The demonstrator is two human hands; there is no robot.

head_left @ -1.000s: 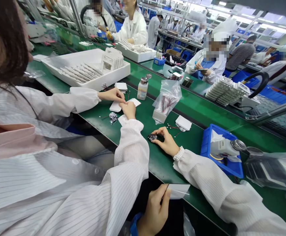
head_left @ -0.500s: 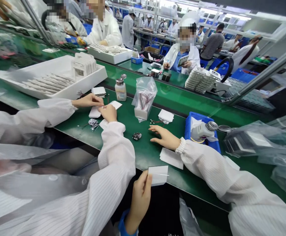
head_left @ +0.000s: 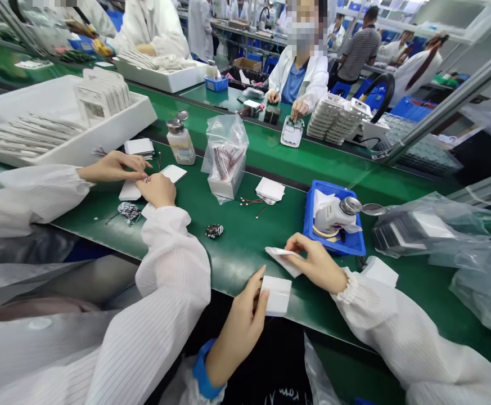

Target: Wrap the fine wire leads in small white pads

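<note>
My left hand [head_left: 243, 318], at the front edge of the green bench, grips a flat white rectangular piece [head_left: 277, 295] between thumb and fingers. To its right my right hand [head_left: 316, 263] pinches a folded white sheet [head_left: 285, 262], its upper edge raised off the bench; whether it is paper or cloth I cannot tell. Beyond my hands lies a stack of white flat pieces [head_left: 270, 190] with thin wires and small connectors. A blue bin [head_left: 338, 246] just past my right hand holds a dispenser bottle [head_left: 333, 218] and crumpled white wipes.
A co-worker's hands [head_left: 156, 188] work on white pieces at the left. Near them are a white tray [head_left: 144, 115], a bottle [head_left: 180, 143] and a bag of wires [head_left: 227, 157]. Plastic bags [head_left: 435, 225] lie at the right. Across the bench, another person handles a white housing [head_left: 291, 132].
My right hand has come back toward me and taken hold of the folded white sheet. My left hand still holds the white piece, now turned more face-up. The view has shifted right.
</note>
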